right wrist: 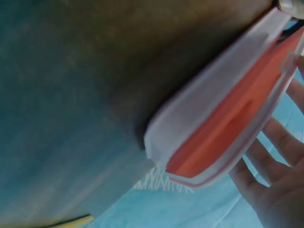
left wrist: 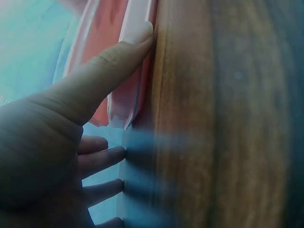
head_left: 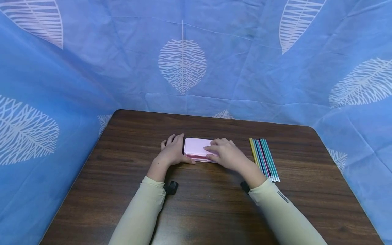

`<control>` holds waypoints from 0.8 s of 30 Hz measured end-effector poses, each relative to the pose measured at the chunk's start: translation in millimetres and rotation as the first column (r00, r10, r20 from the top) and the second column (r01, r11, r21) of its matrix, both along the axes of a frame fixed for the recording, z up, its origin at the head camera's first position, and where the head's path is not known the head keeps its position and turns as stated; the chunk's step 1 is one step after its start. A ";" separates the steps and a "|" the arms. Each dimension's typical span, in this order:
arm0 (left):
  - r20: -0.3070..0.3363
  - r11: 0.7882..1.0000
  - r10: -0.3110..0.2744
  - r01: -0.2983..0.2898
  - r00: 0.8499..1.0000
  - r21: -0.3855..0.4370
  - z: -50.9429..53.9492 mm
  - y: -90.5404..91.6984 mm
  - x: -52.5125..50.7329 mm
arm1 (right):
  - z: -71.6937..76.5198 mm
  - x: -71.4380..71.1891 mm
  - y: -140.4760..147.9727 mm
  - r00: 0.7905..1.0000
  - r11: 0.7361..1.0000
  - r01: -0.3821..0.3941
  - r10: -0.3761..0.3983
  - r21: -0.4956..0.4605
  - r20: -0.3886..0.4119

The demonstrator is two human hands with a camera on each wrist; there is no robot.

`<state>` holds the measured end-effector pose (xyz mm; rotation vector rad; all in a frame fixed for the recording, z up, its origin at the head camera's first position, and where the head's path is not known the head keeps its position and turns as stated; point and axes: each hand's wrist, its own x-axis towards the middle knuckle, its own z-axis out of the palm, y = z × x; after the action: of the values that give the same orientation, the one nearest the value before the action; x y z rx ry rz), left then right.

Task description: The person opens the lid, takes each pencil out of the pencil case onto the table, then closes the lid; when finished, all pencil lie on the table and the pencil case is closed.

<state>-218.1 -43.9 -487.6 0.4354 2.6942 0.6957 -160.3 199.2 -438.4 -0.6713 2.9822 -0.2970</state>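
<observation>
A pale pink pencil case [head_left: 196,147] lies on the table, its lid tilted slightly up from the base along the front. A red band [right wrist: 223,128] shows between lid and base in the right wrist view. My left hand [head_left: 173,151] is at the case's left end, fingers spread and thumb [left wrist: 107,66] lying against the front of the base. My right hand [head_left: 228,154] rests on the right part of the lid with extended fingers [right wrist: 270,152], hiding that end from the head view.
Several pencils [head_left: 264,160], yellow, teal and dark, lie side by side to the right of the case. The dark wooden table [head_left: 208,207] ends at a blue curtain [head_left: 232,68] with white leaf prints.
</observation>
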 end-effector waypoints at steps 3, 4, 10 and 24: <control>-0.008 1.000 -0.010 0.010 1.000 -0.011 -0.5 -0.2 -0.1 | -4.1 2.8 -0.8 1.000 1.000 0.001 -0.001 -0.009 -0.009; -0.011 1.000 -0.013 0.013 1.000 -0.012 -0.5 -0.3 -0.1 | -5.6 3.6 -1.1 1.000 1.000 -0.001 0.001 -0.006 -0.016; -0.036 0.997 -0.055 0.053 0.998 -0.055 1.2 -0.3 0.6 | -12.5 7.2 -3.0 0.996 1.000 -0.007 0.009 0.021 -0.090; -0.060 0.993 -0.096 0.091 0.994 -0.081 0.8 -0.5 1.8 | -16.8 12.2 -7.9 0.989 0.999 0.000 0.007 0.044 -0.150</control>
<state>-216.3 -44.4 -486.8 0.5690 2.7290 0.5572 -148.1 191.3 -455.3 -0.7255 3.1185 -0.1873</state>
